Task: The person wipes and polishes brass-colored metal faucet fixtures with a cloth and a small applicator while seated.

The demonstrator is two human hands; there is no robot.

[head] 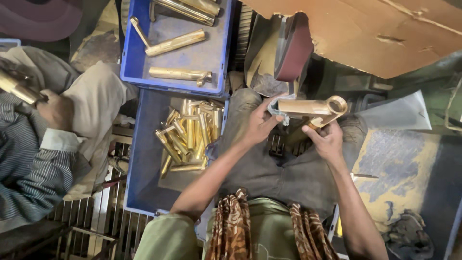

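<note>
At the bottom of the view a patterned brown scarf (231,226) hangs over the person's green shirt, and both bare forearms reach forward above the lap. The left hand (260,124) is closed around one end of a brass fitting (315,107), with a scrap of grey cloth (278,110) pinched between its fingers and the metal. The right hand (327,139) grips the same fitting from below, near its ringed end, so the piece is held level between the two hands just above the knees. To the person's left a blue crate (144,159) sits low beside the leg, with a heap of short brass pieces (190,135) piled at its far side. Beyond it a second blue crate (221,43) holds a few longer brass parts (175,43) lying apart from each other. Directly past the held fitting stands a dark red abrasive belt (293,48), under a torn sheet of brown cardboard (375,33). At the left edge another person in a striped sleeve (33,163) grasps a brass part of their own (17,86).
</note>
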